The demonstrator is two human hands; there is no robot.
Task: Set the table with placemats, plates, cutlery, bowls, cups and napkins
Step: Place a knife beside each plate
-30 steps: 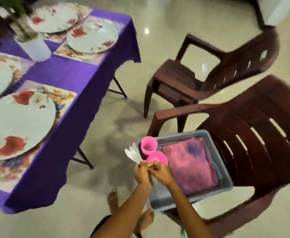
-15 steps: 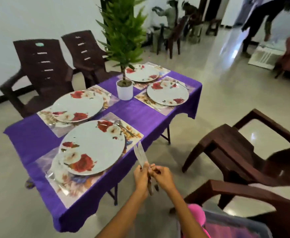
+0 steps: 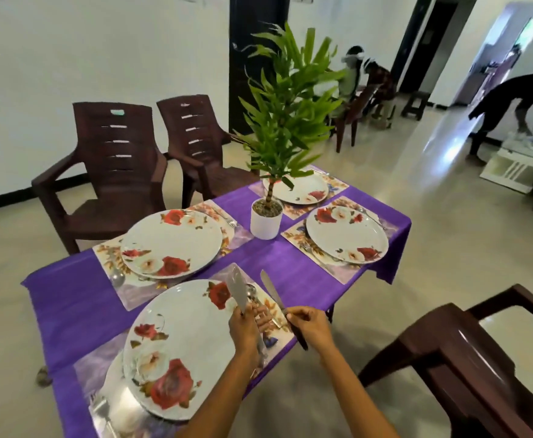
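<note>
My left hand grips a bunch of table knives, blades pointing up, over the right edge of the nearest floral plate. My right hand holds a single dark-handled knife just to the right, above the near placemat. The purple-clothed table carries several placemats, each with a floral plate, such as those at left and at right. Forks and spoons lie beside the plates.
A potted plant in a white pot stands mid-table. Two brown plastic chairs sit behind the table, another at my right. Other people move in the background on the tiled floor.
My view swung from the grey bin on the chair up to the table. Both hands moved from the bin to above the nearest place setting, and the right hand separated one knife from the bunch.
</note>
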